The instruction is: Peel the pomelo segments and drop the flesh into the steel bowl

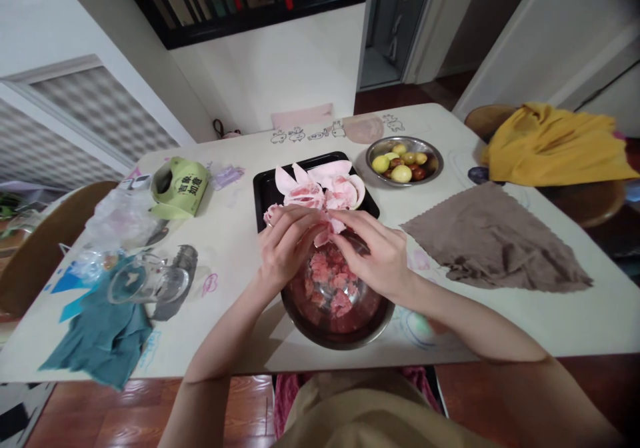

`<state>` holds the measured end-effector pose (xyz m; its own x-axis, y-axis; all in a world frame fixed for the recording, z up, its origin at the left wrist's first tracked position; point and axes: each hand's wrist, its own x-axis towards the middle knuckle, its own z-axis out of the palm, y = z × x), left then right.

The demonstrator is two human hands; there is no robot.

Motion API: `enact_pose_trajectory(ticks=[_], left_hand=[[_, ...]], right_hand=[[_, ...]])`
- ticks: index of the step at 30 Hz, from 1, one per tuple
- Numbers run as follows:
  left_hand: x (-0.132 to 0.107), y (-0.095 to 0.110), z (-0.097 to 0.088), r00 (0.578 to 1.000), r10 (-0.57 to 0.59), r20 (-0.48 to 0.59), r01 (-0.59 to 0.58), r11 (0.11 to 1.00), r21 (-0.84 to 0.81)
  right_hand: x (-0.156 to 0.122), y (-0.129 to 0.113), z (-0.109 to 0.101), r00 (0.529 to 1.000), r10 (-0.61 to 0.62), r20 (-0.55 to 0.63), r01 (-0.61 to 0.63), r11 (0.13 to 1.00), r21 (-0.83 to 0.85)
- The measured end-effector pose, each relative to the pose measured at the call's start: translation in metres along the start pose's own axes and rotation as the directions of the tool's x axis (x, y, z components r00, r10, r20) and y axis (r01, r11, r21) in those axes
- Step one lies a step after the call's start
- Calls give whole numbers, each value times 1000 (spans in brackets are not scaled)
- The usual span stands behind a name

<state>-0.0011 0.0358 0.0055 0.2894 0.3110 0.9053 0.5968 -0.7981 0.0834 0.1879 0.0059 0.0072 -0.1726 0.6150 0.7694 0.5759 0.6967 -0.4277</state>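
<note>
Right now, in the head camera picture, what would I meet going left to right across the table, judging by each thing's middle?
Teal cloth → clear jug → green item printed with Chinese characters → left hand → pink citrus piece → right hand → metal bowl of small whole fruits → brown cloth.
</note>
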Motion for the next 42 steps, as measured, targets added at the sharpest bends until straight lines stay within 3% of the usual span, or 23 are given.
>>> enact_pose_trajectory(ticks=[7,11,15,21,27,34,38,42], left_hand=[[-2,3,-1,999,40,4,-40,999,16],[-2,4,-1,991,-49,123,59,995,-76],[-1,4,-1,979,-41,200,61,993,-97],[-4,5,-2,989,-4,147,9,999,-37],[-4,4,-6,971,29,239,-50,995,82],[-9,1,-8,974,142,177,-167,977,131],[-10,1,-7,985,162,63,-165,986,36],[-11,1,-7,989,141,36,-139,989,-46]], right_hand=[[0,1,1,1000,21,0,-21,1000,14],[0,2,2,1000,5,-10,-5,1000,-2],[-1,3,2,1000,-22,-8,22,1000,-9],[0,3,1,999,-42,-1,42,999,-17],[2,3,-2,993,-120,10,120,988,-99],[2,0,-3,987,-158,-18,156,985,-66],[2,-4,-3,989,-136,-61,139,989,51],[2,-8,-6,991,-116,-62,124,980,153]])
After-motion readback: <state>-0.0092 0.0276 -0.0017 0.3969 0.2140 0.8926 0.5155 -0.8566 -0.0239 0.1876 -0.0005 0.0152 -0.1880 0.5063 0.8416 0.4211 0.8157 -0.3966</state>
